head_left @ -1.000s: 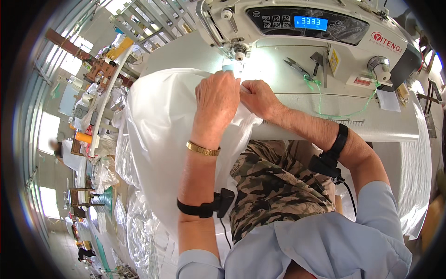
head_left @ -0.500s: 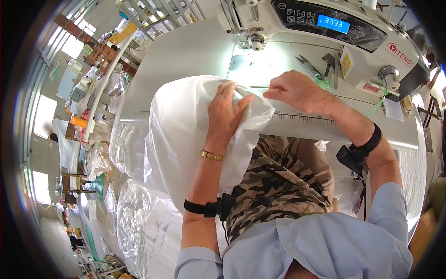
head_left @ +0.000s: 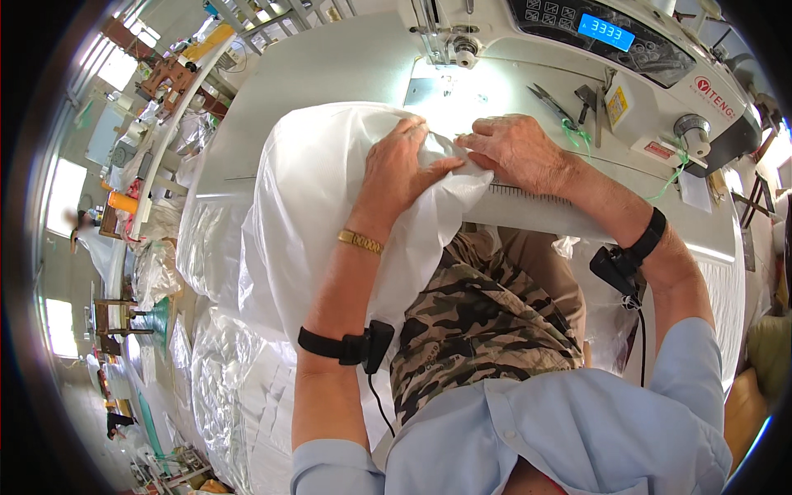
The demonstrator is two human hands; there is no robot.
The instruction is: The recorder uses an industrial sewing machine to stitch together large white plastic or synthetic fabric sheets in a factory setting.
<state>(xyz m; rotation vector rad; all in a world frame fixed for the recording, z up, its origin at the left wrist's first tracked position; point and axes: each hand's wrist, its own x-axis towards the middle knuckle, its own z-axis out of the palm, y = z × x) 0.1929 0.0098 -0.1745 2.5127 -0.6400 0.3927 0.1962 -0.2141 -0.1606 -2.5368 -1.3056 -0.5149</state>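
Observation:
A thin, slightly glossy white sheet (head_left: 305,177) lies bunched over the front of the sewing table (head_left: 322,74) and hangs down across my lap. My left hand (head_left: 404,165) grips its upper edge, the fingers curled over a fold and the thumb pointing right. Close by on the right, my right hand (head_left: 520,153) pinches the sheet's corner, fingertips bent toward the left thumb. Part of the fold between the hands is hidden. Just beyond both hands is the lit needle area of the sewing machine (head_left: 466,54).
Scissors (head_left: 551,103) and a small black tool (head_left: 586,99) lie right of the needle, with green thread (head_left: 576,132) beside them. A ruler scale (head_left: 528,193) runs along the table's front edge. Clear plastic sheeting (head_left: 219,371) is heaped at the left.
My right hand has come down from a raised fist onto the sheet's corner. The left hand has shifted slightly up, carrying the sheet's edge nearer the needle.

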